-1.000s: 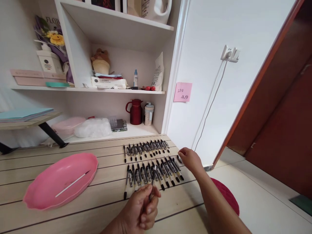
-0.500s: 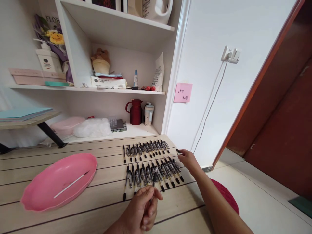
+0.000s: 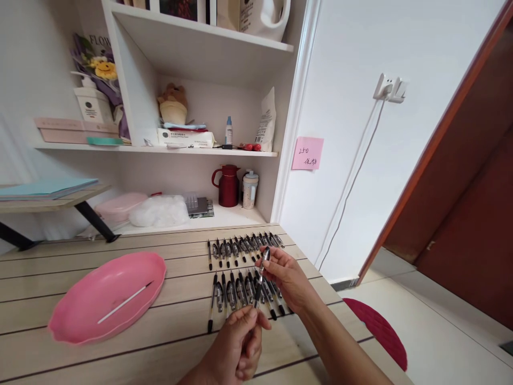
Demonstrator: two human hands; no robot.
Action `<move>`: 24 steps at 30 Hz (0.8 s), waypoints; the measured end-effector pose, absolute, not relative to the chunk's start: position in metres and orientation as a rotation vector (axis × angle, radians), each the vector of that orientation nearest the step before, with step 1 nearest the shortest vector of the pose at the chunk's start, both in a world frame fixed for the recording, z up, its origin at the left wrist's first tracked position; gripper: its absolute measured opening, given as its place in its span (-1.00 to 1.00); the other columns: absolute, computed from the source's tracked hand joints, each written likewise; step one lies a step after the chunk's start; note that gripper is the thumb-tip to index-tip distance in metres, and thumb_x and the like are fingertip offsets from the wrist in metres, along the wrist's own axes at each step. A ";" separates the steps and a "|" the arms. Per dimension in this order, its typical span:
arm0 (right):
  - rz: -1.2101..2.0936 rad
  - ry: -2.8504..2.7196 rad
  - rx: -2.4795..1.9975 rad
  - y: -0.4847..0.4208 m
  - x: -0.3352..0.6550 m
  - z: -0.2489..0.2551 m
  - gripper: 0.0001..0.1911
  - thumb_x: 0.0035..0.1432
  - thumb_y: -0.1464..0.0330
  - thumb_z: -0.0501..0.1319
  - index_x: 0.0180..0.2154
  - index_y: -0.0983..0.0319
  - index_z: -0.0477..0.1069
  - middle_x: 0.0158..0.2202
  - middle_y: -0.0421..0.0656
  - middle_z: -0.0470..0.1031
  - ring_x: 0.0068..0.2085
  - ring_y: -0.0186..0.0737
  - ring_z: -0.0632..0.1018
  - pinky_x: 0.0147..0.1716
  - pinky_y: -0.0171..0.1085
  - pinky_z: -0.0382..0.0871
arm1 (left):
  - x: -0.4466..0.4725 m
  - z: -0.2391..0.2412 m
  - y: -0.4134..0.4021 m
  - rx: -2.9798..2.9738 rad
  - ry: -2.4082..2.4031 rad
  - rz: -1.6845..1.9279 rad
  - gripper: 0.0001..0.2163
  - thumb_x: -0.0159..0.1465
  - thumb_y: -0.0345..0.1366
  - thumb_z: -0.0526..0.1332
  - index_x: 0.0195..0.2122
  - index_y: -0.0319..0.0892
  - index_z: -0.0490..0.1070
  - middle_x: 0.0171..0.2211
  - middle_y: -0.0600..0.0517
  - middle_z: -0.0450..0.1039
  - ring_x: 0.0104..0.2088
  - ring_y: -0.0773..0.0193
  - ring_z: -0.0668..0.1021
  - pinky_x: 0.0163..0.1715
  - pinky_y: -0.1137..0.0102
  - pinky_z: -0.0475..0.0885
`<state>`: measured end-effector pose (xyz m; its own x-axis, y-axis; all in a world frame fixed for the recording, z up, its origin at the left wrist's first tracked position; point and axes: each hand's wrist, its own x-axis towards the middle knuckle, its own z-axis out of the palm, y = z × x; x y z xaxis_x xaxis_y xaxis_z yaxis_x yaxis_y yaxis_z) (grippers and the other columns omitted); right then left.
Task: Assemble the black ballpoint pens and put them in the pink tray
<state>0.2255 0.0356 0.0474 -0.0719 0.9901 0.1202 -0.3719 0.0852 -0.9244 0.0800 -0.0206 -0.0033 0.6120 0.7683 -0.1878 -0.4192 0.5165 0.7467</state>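
My left hand [image 3: 238, 347] is closed in a pinch on the lower end of a black pen [image 3: 260, 280], held upright over the wooden table [image 3: 120, 347]. My right hand [image 3: 286, 278] is closed on the pen's top end, fingers pinching it near the clip. Beneath both hands lie two rows of black pens [image 3: 244, 267], several in each row, side by side. To the left sits a pink oval tray [image 3: 80, 315] with a thin white refill [image 3: 124, 302] in it.
White shelves behind the table hold a red thermos [image 3: 228, 185], a small cup [image 3: 249, 189], a plastic bag [image 3: 159, 210] and boxes. A pink note [image 3: 307, 153] is stuck on the wall. A red cushion [image 3: 379, 331] lies on the floor at right.
My right hand came back from the table's right edge to the middle and took hold of the top of the pen in my left hand. The camera shifted slightly.
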 end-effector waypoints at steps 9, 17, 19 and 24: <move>1.398 -1.055 -0.800 0.029 0.226 0.043 -0.64 -0.16 0.31 0.33 -0.25 0.24 0.35 -0.41 -0.17 0.49 -0.51 -0.40 0.39 -0.55 -0.41 0.16 | 0.080 0.000 -0.020 0.707 0.590 0.762 -0.75 0.20 -0.13 0.04 -0.43 -0.21 0.33 -0.78 0.22 0.08 -0.83 0.58 -0.06 -0.86 0.61 -0.20; 1.500 -1.211 -0.757 0.021 0.224 0.043 -0.68 -0.17 0.32 0.34 -0.34 0.25 0.31 -0.45 -0.18 0.49 -0.51 -0.40 0.38 -0.55 -0.42 0.14 | 0.079 0.005 -0.021 0.768 0.646 0.765 -0.76 0.20 -0.12 0.04 -0.39 -0.21 0.30 -0.76 0.24 0.07 -0.82 0.58 -0.06 -0.82 0.60 -0.23; 1.544 -1.245 -0.748 0.019 0.222 0.042 -0.68 -0.16 0.31 0.34 -0.33 0.24 0.30 -0.45 -0.18 0.48 -0.53 -0.41 0.39 -0.57 -0.42 0.15 | 0.078 0.007 -0.022 0.780 0.652 0.774 -0.77 0.19 -0.12 0.04 -0.37 -0.20 0.28 -0.75 0.24 0.07 -0.81 0.58 -0.06 -0.82 0.59 -0.23; 1.614 -1.259 -0.678 0.015 0.214 0.038 -0.68 -0.12 0.29 0.31 -0.33 0.22 0.24 -0.45 -0.22 0.45 -0.63 -0.43 0.36 -0.67 -0.41 0.11 | 0.078 0.010 -0.021 0.871 0.724 0.832 -0.81 0.18 -0.15 0.02 -0.33 -0.16 0.25 -0.72 0.25 0.08 -0.79 0.56 -0.08 -0.80 0.57 -0.23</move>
<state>0.2138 0.0152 0.0375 -0.3993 0.9087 0.1216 -0.3388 -0.0230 -0.9406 0.0778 -0.0213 0.0097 0.4857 0.8505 -0.2020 -0.3170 0.3867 0.8660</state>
